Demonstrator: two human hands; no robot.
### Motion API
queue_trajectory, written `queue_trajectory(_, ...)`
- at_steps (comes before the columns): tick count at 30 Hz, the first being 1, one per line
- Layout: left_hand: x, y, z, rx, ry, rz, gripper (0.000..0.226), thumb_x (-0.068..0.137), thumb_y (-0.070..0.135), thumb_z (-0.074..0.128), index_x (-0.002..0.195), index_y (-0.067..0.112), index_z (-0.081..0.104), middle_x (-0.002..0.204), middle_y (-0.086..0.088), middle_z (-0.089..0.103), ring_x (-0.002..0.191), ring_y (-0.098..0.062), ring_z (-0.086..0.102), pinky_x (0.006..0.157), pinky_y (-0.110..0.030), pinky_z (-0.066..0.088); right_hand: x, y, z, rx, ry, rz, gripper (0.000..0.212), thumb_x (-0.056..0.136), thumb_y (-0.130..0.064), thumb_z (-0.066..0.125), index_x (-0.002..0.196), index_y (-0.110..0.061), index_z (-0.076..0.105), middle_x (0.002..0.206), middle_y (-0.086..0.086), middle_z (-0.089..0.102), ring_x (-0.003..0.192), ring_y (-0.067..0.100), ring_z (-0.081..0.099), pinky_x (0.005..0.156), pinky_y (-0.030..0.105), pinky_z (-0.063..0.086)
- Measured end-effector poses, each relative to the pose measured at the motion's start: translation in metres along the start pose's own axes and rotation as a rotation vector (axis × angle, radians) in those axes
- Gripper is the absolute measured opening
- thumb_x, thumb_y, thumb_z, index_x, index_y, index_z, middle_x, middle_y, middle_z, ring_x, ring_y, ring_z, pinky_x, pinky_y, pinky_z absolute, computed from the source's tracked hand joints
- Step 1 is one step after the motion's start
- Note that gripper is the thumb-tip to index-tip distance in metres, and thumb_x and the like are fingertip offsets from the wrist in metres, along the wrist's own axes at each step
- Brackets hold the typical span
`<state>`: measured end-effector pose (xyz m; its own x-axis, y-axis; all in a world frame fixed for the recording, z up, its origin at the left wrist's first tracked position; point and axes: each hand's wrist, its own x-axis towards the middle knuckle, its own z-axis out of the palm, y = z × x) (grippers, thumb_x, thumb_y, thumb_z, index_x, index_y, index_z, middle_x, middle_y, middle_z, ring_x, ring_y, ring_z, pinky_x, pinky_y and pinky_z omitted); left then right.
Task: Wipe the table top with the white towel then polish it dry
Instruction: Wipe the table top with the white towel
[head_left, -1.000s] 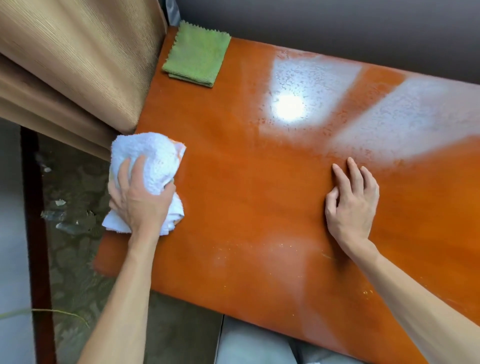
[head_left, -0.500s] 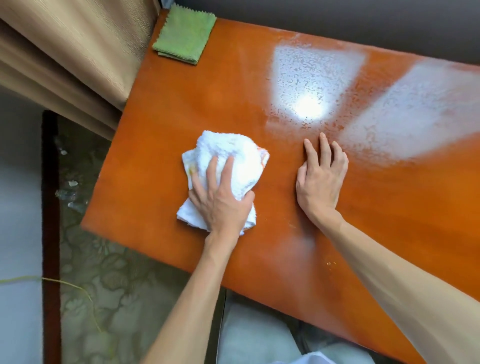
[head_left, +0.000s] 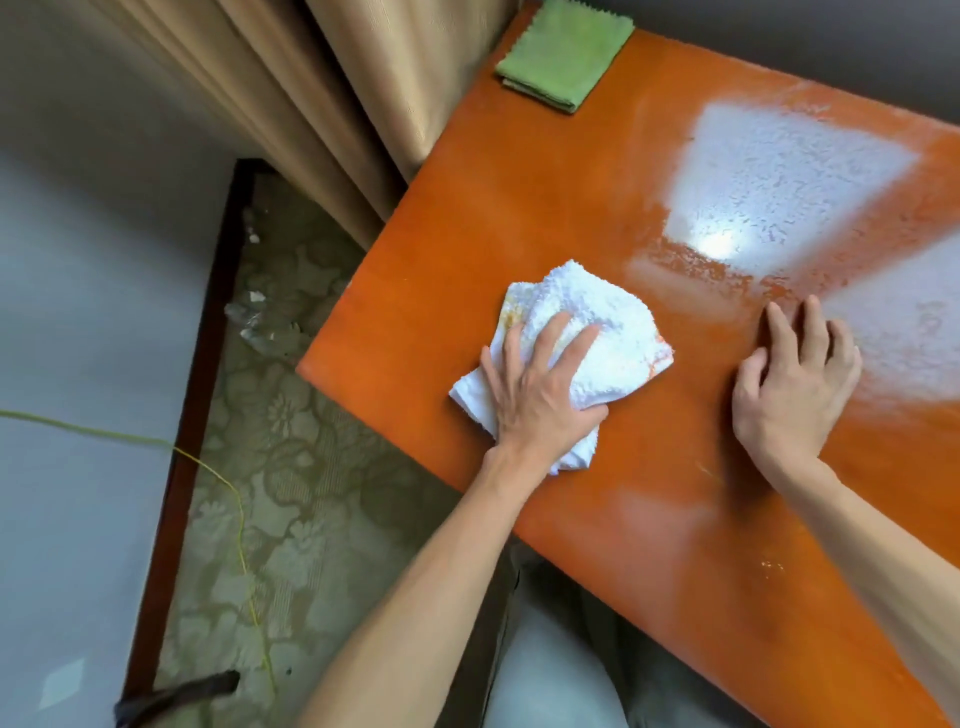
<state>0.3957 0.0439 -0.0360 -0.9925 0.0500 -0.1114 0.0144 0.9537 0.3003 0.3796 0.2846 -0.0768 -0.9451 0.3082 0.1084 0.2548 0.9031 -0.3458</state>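
Two hands on the orange table top (head_left: 519, 218). Left hand (head_left: 540, 395) lies palm-down on the bunched white towel (head_left: 587, 322), fingers spread and pointing far-right, thumb curled around the towel's near edge; forearm reaches in from the near side. Towel sits on the left part of the top, near its left edge. Right hand (head_left: 795, 384) rests flat on the wood just right of the towel, fingers relaxed, holding nothing. Folded green cloth (head_left: 561, 57) at the far-left corner, well apart.
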Motion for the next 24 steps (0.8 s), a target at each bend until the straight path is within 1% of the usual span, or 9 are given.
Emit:
queue_trajectory(2,0.033,-0.018,-0.012,-0.022,-0.003,-0.076,0.083,0.068,0.05,0.074,0.145,0.044,0.043,0.159,0.011,0.031,0.148,-0.036,0.017,0.11,-0.065,0.023,0.0,-0.001,0.0,-0.011,-0.004,0.002,0.051,0.097,-0.025,0.036,0.146,-0.016,0.045,0.16,0.011,0.033,0.143,0.038,0.028,0.121,0.051,0.016)
queue_trajectory(5,0.081,-0.051,-0.03,-0.031,0.069,-0.161,0.081,0.069,0.052,0.069,0.145,0.044,0.042,0.161,0.009,0.027,0.147,-0.037,0.019,0.105,-0.06,0.031,0.0,-0.002,0.003,-0.021,0.004,0.002,0.052,0.097,-0.026,0.035,0.147,-0.016,0.043,0.16,0.01,0.031,0.143,0.037,0.027,0.121,0.05,0.015)
queue_trajectory(8,0.105,-0.083,-0.041,-0.045,0.06,-0.151,0.08,0.073,0.052,0.069,0.147,0.046,0.038,0.164,0.009,0.021,0.147,-0.035,0.018,0.102,-0.053,0.034,0.0,-0.002,0.004,-0.031,0.016,0.012,0.052,0.096,-0.026,0.034,0.146,-0.017,0.043,0.16,0.01,0.031,0.143,0.036,0.026,0.121,0.05,0.015)
queue_trajectory(11,0.115,-0.116,-0.053,-0.044,0.069,-0.159,0.078,0.075,0.049,0.068,0.147,0.046,0.038,0.162,0.012,0.023,0.148,-0.032,0.017,0.102,-0.055,0.034,0.002,-0.005,0.004,-0.048,-0.01,0.011,0.053,0.095,-0.029,0.032,0.146,-0.018,0.04,0.16,0.009,0.028,0.143,0.035,0.023,0.122,0.05,0.013)
queue_trajectory(13,0.118,-0.14,-0.064,-0.047,0.099,-0.217,0.075,0.075,0.049,0.066,0.145,0.047,0.04,0.16,0.014,0.026,0.146,-0.031,0.021,0.103,-0.055,0.035,0.004,-0.004,0.004,-0.067,-0.021,0.014,0.053,0.095,-0.031,0.029,0.146,-0.019,0.037,0.161,0.008,0.026,0.144,0.035,0.021,0.122,0.051,0.013)
queue_trajectory(16,0.102,-0.182,-0.077,-0.013,0.122,-0.226,0.07,0.078,0.047,0.065,0.144,0.046,0.042,0.158,0.013,0.03,0.136,-0.032,0.034,0.102,-0.052,0.038,0.003,-0.008,0.004,-0.08,-0.01,0.009,0.052,0.094,-0.03,0.03,0.145,-0.018,0.038,0.16,0.009,0.026,0.143,0.036,0.022,0.122,0.05,0.014)
queue_trajectory(19,0.067,-0.209,-0.079,0.028,0.152,-0.218,0.07,0.08,0.045,0.069,0.145,0.041,0.042,0.157,0.008,0.034,0.131,-0.033,0.038,0.099,-0.052,0.041,0.003,-0.011,0.003,-0.079,0.01,0.006,0.051,0.094,-0.026,0.033,0.143,-0.016,0.04,0.157,0.01,0.031,0.14,0.037,0.026,0.12,0.049,0.017)
queue_trajectory(22,0.029,-0.21,-0.072,0.02,0.169,-0.323,0.073,0.079,0.042,0.072,0.145,0.037,0.042,0.157,0.007,0.033,0.132,-0.034,0.038,0.096,-0.053,0.042,0.001,-0.011,0.003,-0.071,0.034,0.0,0.049,0.094,-0.025,0.036,0.141,-0.016,0.041,0.155,0.011,0.034,0.139,0.037,0.028,0.117,0.049,0.021)
queue_trajectory(24,0.008,-0.203,-0.065,0.037,0.158,-0.354,0.076,0.077,0.04,0.073,0.146,0.037,0.041,0.158,0.007,0.032,0.132,-0.035,0.037,0.094,-0.054,0.041,0.002,-0.011,0.003,-0.078,0.041,-0.008,0.049,0.093,-0.025,0.036,0.141,-0.014,0.043,0.154,0.012,0.036,0.139,0.038,0.029,0.117,0.048,0.022)
